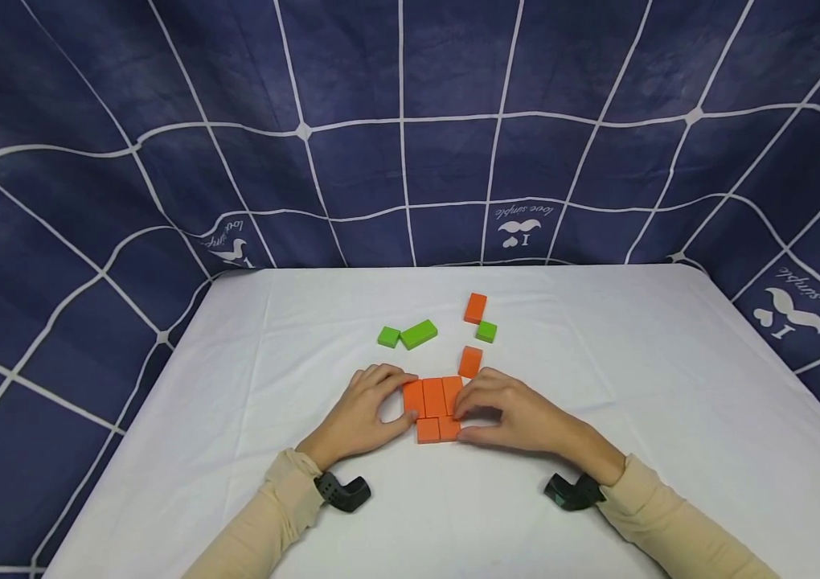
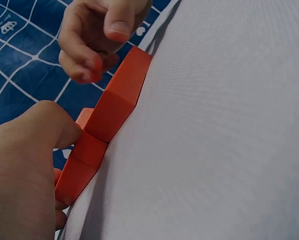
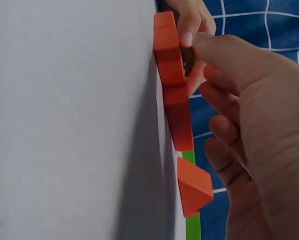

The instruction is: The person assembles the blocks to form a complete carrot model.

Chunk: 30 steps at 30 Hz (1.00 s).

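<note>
Several orange blocks lie together in a flat cluster on the white cloth. My left hand (image 1: 362, 410) holds the left orange block (image 1: 413, 396), thumb at its near end and fingers at its far end. In the left wrist view the thumb meets the row beside a joint between blocks. My right hand (image 1: 514, 408) hovers at the cluster's right side, fingers loosely bent over the near right orange block (image 1: 449, 429). A gap shows between its fingertips and the blocks in the left wrist view. Beside that block sits another small orange block (image 1: 428, 431).
Behind the cluster lie a loose orange block (image 1: 470, 362) and a farther one (image 1: 476, 308). Green blocks are there too: a small one (image 1: 389, 337), a longer one (image 1: 420, 334) and another small one (image 1: 485, 332). A blue gridded curtain (image 1: 352, 161) hangs beyond the white tabletop (image 1: 309, 305).
</note>
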Each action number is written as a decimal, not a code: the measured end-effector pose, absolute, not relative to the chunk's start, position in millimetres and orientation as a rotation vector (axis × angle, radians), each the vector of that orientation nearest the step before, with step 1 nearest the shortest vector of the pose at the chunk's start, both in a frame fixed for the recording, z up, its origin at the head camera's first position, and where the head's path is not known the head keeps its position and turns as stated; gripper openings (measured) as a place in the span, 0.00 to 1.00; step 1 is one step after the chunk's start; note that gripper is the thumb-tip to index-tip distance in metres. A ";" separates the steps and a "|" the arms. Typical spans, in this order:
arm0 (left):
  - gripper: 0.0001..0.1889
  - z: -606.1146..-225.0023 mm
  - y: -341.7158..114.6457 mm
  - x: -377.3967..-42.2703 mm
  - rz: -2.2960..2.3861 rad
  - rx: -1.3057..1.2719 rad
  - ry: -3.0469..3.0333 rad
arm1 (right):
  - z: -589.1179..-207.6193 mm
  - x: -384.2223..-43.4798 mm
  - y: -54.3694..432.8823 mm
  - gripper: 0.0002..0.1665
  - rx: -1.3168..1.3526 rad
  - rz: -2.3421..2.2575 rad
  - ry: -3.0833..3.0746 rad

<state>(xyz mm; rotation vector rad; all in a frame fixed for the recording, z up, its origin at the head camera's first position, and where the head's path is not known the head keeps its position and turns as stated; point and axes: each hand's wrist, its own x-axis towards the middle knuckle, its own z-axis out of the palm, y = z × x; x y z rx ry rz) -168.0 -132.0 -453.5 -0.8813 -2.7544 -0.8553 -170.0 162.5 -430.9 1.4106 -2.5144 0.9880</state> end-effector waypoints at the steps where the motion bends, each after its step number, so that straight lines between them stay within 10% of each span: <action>1: 0.26 -453.4 -132.2 -168.0 -0.858 -0.885 -2.751 | -430.2 -171.2 163.0 0.12 1.404 1.000 -2.511; 30: 0.26 -454.8 -132.5 -168.4 -0.841 -0.878 -2.762 | -436.7 -258.5 171.8 0.20 0.497 1.042 -2.614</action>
